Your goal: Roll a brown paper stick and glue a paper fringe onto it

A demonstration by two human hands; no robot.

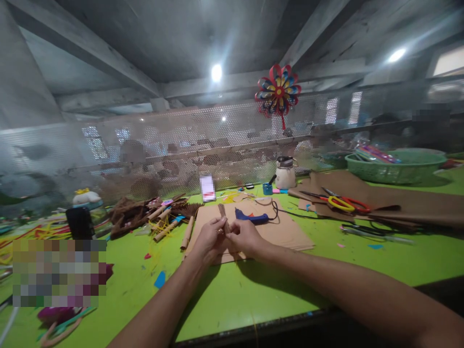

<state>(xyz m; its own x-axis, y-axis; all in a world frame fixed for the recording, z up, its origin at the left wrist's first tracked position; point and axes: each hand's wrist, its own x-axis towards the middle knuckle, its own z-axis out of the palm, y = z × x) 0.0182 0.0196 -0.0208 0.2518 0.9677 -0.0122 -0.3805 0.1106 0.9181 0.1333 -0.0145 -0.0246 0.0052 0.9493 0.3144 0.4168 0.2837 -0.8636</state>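
Note:
Between my fingers is a narrow strip of pleated brown paper (222, 210), its upper end standing above the fingertips. My left hand (212, 237) pinches it from one side, while my right hand (245, 237) closes on its lower part; that lower part is mostly hidden. Both hands are over a stack of tan paper sheets (290, 234). Just beyond my right hand, a blue glue gun (257, 219) lies on the stack with its black cord running right.
Rolled brown paper tubes (163, 227) and crumpled brown material (128, 215) lie left. At right are scissors (340, 204) on brown paper (416, 203) and a green basket (391, 171). A black phone (79, 223) stands at left; a white jug (285, 175) sits behind.

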